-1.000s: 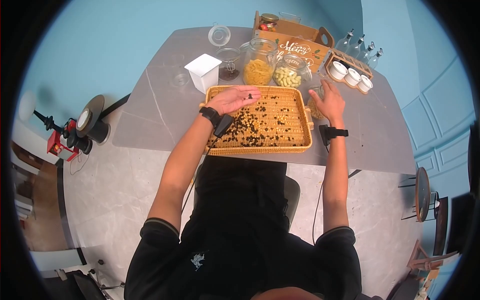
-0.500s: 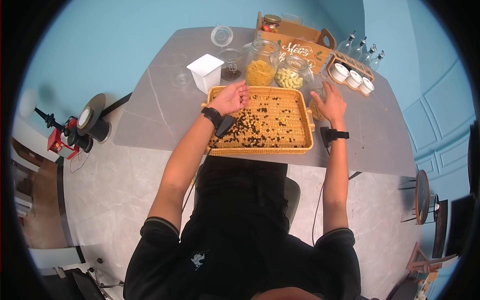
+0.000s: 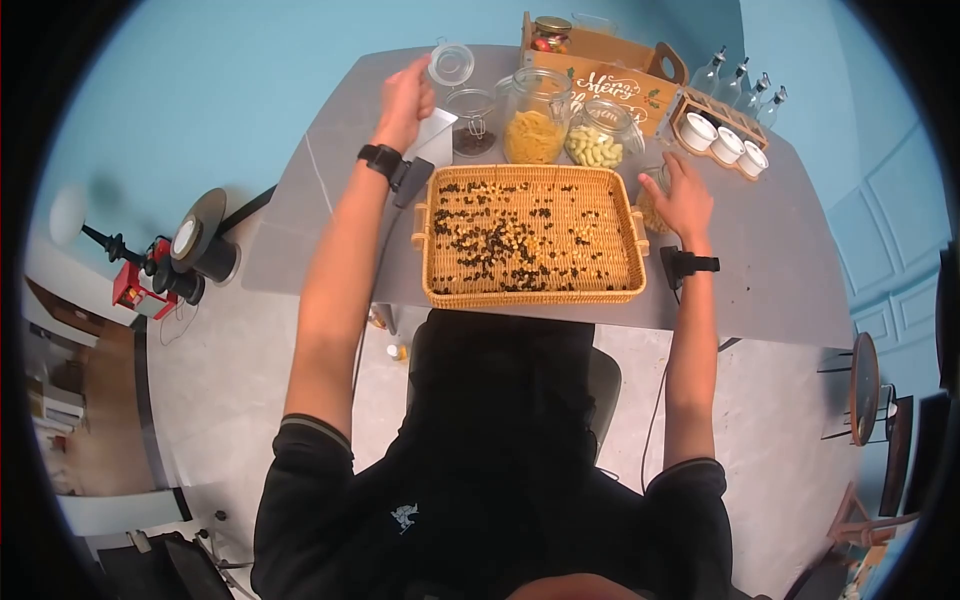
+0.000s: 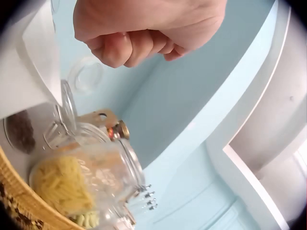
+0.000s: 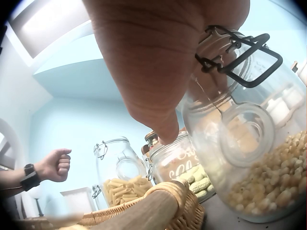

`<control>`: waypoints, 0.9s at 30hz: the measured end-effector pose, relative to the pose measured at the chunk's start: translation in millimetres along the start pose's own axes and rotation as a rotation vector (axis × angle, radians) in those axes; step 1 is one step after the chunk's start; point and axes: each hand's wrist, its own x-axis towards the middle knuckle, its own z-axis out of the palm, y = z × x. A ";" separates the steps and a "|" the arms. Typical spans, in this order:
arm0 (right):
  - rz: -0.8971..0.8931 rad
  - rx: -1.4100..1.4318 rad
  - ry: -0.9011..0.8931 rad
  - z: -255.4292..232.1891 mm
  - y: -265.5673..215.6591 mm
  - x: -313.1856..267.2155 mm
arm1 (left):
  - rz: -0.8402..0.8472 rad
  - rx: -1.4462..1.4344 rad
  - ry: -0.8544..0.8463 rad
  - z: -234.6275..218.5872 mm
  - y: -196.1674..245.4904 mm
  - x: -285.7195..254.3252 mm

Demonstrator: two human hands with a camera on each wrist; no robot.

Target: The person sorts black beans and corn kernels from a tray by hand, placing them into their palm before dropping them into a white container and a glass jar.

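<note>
My left hand [image 3: 405, 103] is raised in a fist over the white tapered container [image 3: 434, 137], left of the glass jars. Its curled fingers hide the black beans seen earlier in the palm. My right hand [image 3: 684, 203] grips the glass jar of corn kernels [image 5: 268, 187] near its neck, thumb to one side, fingers seen through the glass. This jar has a dark wire clasp [image 5: 259, 62] and stands just right of the wicker tray [image 3: 534, 298]. Black beans [image 3: 505, 240] and yellow kernels [image 3: 585, 235] lie scattered across the tray.
Behind the tray stand jars of dark contents [image 3: 473, 138], pasta [image 3: 533, 135] and peanuts [image 3: 595, 148]. A wooden crate [image 3: 625, 95] is at the back. Farther right are lidded white pots [image 3: 728, 146] in a rack and several glass bottles [image 3: 750, 98].
My left hand has closed from an open palm with black beans on it, then risen away from the tray to the upper left. The right hand stays at the corn jar.
</note>
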 end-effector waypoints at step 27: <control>-0.076 0.048 -0.012 -3.4 2.7 3.8 | -0.041 0.399 -0.298 -33.3 -11.5 20.0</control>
